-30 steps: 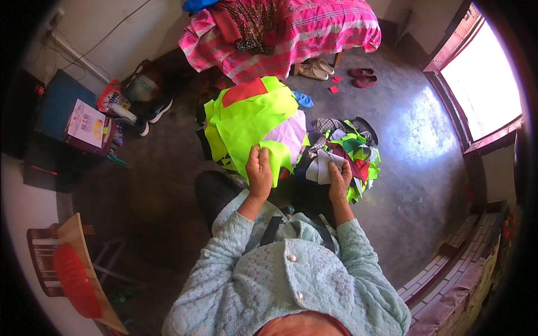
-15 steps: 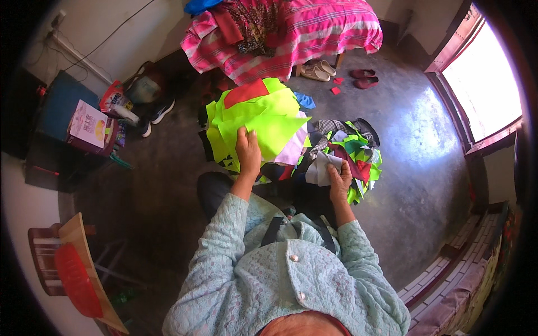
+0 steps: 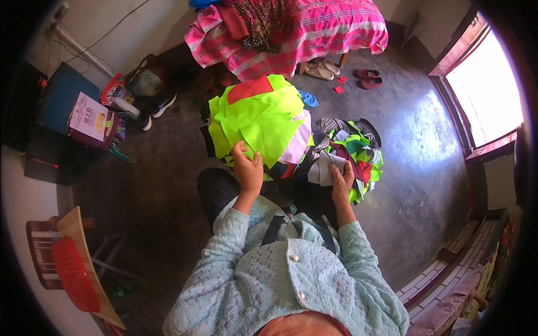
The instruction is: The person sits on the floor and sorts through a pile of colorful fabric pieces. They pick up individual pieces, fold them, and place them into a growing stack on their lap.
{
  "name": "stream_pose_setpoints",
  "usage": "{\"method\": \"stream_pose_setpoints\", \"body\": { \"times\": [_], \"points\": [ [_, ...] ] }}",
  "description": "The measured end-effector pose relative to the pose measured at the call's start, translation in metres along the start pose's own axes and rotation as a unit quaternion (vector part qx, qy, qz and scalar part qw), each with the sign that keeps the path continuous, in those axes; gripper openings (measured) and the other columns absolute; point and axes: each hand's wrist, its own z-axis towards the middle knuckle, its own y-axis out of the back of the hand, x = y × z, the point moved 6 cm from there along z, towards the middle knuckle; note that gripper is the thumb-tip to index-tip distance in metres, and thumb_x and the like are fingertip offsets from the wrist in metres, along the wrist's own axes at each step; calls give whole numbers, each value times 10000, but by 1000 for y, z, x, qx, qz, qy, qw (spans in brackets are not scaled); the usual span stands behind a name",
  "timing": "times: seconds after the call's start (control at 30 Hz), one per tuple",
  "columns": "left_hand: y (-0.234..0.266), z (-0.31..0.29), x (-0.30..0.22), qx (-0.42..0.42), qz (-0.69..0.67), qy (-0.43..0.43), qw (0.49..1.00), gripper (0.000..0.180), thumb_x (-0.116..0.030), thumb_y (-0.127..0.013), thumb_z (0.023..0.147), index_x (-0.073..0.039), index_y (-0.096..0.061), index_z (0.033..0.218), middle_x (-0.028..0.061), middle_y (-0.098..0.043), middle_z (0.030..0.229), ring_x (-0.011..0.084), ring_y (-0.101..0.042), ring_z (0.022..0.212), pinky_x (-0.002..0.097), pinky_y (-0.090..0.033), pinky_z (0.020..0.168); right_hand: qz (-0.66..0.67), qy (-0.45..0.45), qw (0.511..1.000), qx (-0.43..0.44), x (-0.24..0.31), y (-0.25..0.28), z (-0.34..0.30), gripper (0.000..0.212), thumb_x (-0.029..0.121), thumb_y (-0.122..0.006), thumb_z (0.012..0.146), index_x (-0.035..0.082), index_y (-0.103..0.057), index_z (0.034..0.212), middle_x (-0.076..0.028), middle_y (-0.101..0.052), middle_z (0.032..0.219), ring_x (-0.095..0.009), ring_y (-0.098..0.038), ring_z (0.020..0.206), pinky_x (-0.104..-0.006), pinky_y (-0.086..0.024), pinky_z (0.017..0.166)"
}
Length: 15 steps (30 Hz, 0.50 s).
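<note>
A large heap of fabric scraps (image 3: pixel 258 120) stands in front of me, mostly bright lime-yellow, with a red piece (image 3: pixel 250 89) on top and a pale lilac piece (image 3: pixel 297 140) on its right side. My left hand (image 3: pixel 247 172) is at the heap's near edge, fingers apart and holding nothing I can see. In my right hand (image 3: pixel 343 182), several light grey fabric pieces (image 3: pixel 322 169) are pinched between thumb and fingers. Just beyond that hand lies a lower, mixed pile of scraps (image 3: pixel 356 147) in green, dark red, white and check.
A bed or bench with a pink checked cover (image 3: pixel 330 28) stands at the far side, with beige shoes (image 3: pixel 322 69) and dark red shoes (image 3: pixel 367 78) nearby. Left are a dark cabinet (image 3: pixel 64 134) and a red stool seat (image 3: pixel 75 274). An arm-like shape (image 3: pixel 479 300) shows at lower right.
My left hand has drawn back slightly from the lime fabric and its fingers have spread. The lime pieces on top lie flatter. My right hand keeps the grey pieces.
</note>
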Motion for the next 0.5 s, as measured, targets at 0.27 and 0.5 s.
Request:
{"method": "stream_pose_setpoints", "body": {
  "times": [0.27,0.5],
  "points": [
    [-27,8,-44,44,272,-304,912,567,-222,-699,754,-73,-479,1254,185,-365,1388,382,-331,1291,520,-279,1016,3,3,1000,4,4,-1,-1,186,40,-645,848,59,-569,1017,31,-584,932,-65,-531,840,-212,-437,759],
    [-49,7,-13,111,329,-289,892,709,-338,-675,785,-134,-345,1379,160,-258,1473,360,-224,1373,592,-197,1055,13,-10,1000,-4,4,1,-2,186,66,-650,848,48,-579,1018,16,-606,907,-75,-551,821,-225,-449,748]
  ]
}}
